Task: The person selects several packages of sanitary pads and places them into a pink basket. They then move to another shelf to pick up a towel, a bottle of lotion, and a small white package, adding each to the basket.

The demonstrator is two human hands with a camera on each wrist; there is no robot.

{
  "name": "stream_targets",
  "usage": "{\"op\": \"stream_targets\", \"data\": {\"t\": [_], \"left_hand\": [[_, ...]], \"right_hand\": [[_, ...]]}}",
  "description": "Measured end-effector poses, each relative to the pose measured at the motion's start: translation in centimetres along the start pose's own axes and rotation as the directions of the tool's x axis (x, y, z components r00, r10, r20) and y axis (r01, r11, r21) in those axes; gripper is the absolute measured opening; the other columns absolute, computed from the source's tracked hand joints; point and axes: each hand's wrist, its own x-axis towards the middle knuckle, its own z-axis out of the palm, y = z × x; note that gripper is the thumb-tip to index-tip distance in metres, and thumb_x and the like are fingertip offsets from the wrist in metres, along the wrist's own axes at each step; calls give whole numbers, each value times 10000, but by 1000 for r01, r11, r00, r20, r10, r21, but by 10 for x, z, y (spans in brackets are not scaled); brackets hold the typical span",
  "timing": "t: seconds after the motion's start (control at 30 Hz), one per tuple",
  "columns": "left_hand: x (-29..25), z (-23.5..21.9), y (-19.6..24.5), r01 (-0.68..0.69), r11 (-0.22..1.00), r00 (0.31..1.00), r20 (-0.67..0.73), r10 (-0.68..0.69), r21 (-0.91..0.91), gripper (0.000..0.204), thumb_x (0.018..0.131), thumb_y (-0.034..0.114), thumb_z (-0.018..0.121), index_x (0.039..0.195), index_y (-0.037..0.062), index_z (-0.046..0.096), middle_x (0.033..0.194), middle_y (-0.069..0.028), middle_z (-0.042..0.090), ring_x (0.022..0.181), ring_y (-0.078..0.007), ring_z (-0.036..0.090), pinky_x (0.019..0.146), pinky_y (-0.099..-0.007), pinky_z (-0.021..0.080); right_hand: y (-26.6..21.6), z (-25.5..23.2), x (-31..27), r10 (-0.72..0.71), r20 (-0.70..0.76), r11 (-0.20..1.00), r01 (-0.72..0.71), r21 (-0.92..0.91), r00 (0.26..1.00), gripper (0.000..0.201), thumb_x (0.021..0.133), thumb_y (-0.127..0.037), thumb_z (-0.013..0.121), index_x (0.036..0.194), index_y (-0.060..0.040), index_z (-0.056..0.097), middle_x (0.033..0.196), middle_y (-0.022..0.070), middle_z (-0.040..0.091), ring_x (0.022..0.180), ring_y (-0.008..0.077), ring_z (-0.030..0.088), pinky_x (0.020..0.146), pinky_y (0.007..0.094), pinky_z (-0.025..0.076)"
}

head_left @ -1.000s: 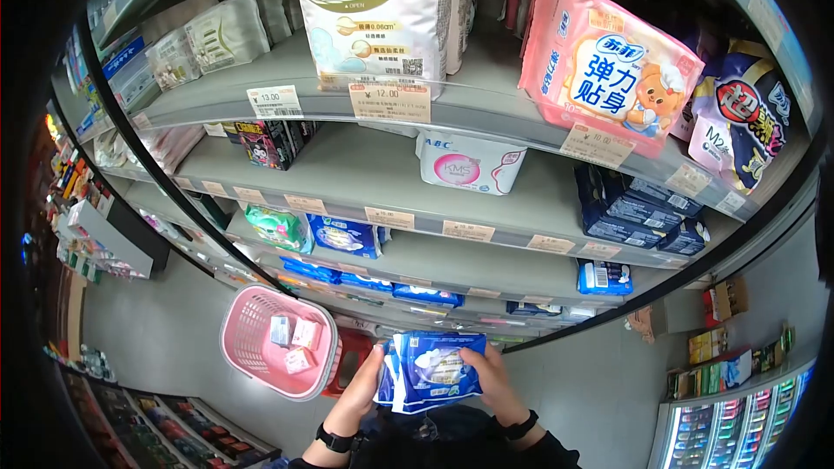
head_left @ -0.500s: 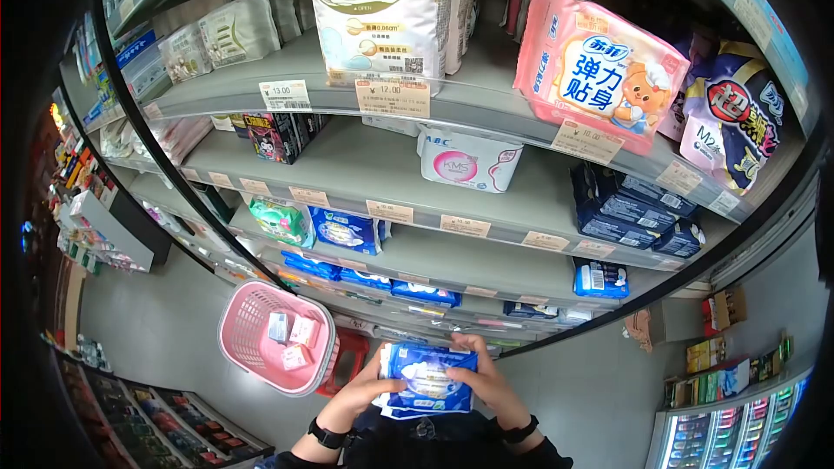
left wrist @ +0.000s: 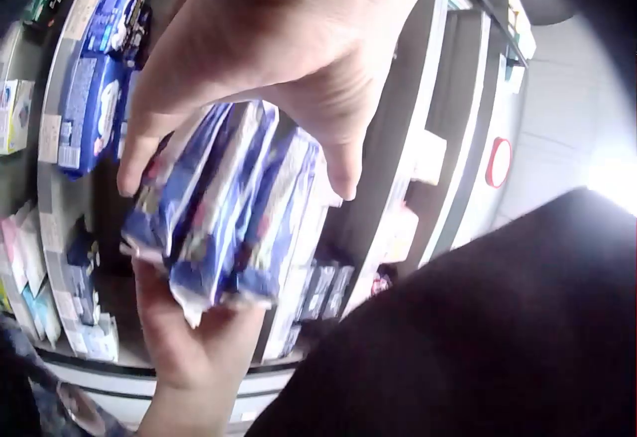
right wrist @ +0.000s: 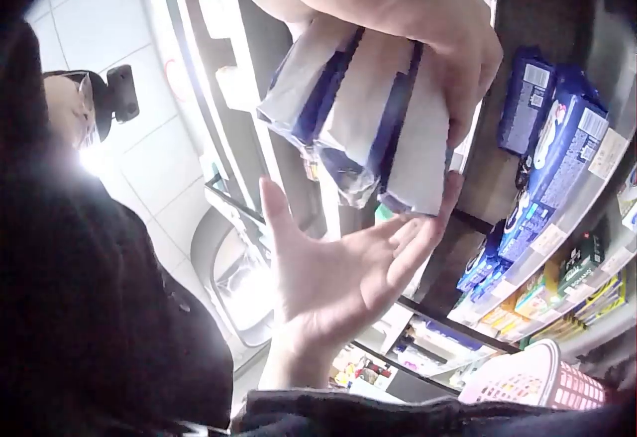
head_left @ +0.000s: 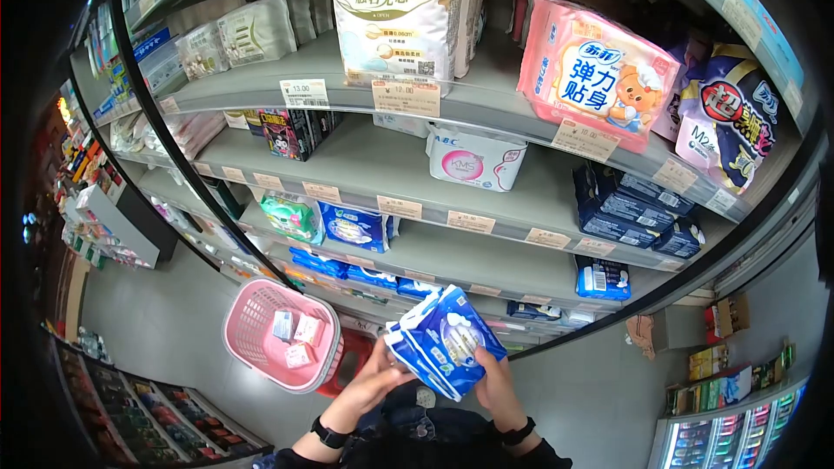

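Observation:
Three blue sanitary pad packs (head_left: 447, 340), stacked face to face, are held tilted in front of my body. My right hand (head_left: 495, 384) grips the stack at its right end, thumb on the front pack. At the opposite end is my left hand (head_left: 369, 386), palm turned up and fingers spread. In the right wrist view the left hand's fingertips (right wrist: 445, 203) meet the lower end of the packs. The left wrist view shows its thumb and fingers wide apart around the pack edges, without a grip.
A pink basket (head_left: 233, 330) holding several small boxes stands at left beside a red stool (head_left: 354, 356). Ahead rise shelves (head_left: 530, 200) of pad packs with price tags. A black upright post (head_left: 187, 182) crosses the left side; a drinks cooler (head_left: 738, 426) stands at lower right.
The packs went from level between both hands to tilted, with their left end turned upward. My left hand has loosened its grip and opened, while the right keeps hold.

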Motion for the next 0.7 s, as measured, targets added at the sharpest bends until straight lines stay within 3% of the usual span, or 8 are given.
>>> {"op": "stream_targets", "data": {"t": [0.07,0.13,0.3,0.47,0.5,0.53,0.6,0.7], "left_hand": [[8,4,-15,-50,997,998,-43,53,57,1020,774,242,805,1512,112,113,1470,-96,341,1346,-242,372,1097,-420,341],[14,7,-15,-36,983,993,-105,56,181,944,775,124,786,1488,60,171,1429,-105,407,1309,-221,420,1076,-391,368],[18,9,6,-15,988,990,-135,36,155,864,763,51,770,1445,24,240,1354,-98,460,1253,-189,457,1065,-351,368],[11,-5,29,74,978,997,-6,-74,193,905,740,23,745,1476,7,217,1359,-113,465,1255,-185,448,1079,-339,343],[11,-4,27,30,948,998,44,-46,317,895,748,32,730,1477,2,212,1350,-115,478,1245,-191,460,1066,-344,362],[12,-2,22,-19,901,995,97,-25,434,885,755,41,716,1478,-2,207,1341,-117,491,1236,-196,473,1053,-349,381],[16,-14,-8,-18,866,985,159,-71,499,835,803,99,711,1468,-10,218,1337,-111,485,1243,-172,443,1057,-338,363],[20,-6,-8,-8,842,987,140,-80,540,818,819,127,713,1461,-11,224,1336,-109,491,1233,-170,451,1057,-337,360]], "right_hand": [[4,7,-2,-43,-6,999,43,-31,999,463,883,-161,664,1249,-11,422,1182,106,551,1079,158,556,933,319,458],[0,15,-8,-166,51,899,173,-403,985,502,869,-148,694,1248,-32,386,1152,87,508,1063,134,515,923,295,433],[3,-4,-10,-56,213,821,167,-546,975,599,851,-206,705,1287,-59,322,1251,104,425,1178,180,429,973,352,389],[0,-3,-12,96,226,947,-19,-319,969,842,842,-248,712,1446,-66,154,1333,142,395,1271,219,383,1062,376,319],[-1,-1,-13,110,205,954,-46,-296,972,932,842,-250,717,1493,-64,76,1362,154,379,1302,227,361,1090,380,292],[6,-4,-11,111,205,954,-46,-297,972,932,842,-250,717,1493,-64,76,1362,154,379,1302,227,361,1090,380,292],[26,-12,-8,167,212,820,-17,-573,963,1051,842,-260,729,1509,-44,-54,1394,171,354,1308,243,363,1101,396,292],[19,2,-8,72,135,875,2,-483,988,1024,853,-215,725,1499,-20,-46,1388,163,357,1277,239,405,1069,392,342]]}}
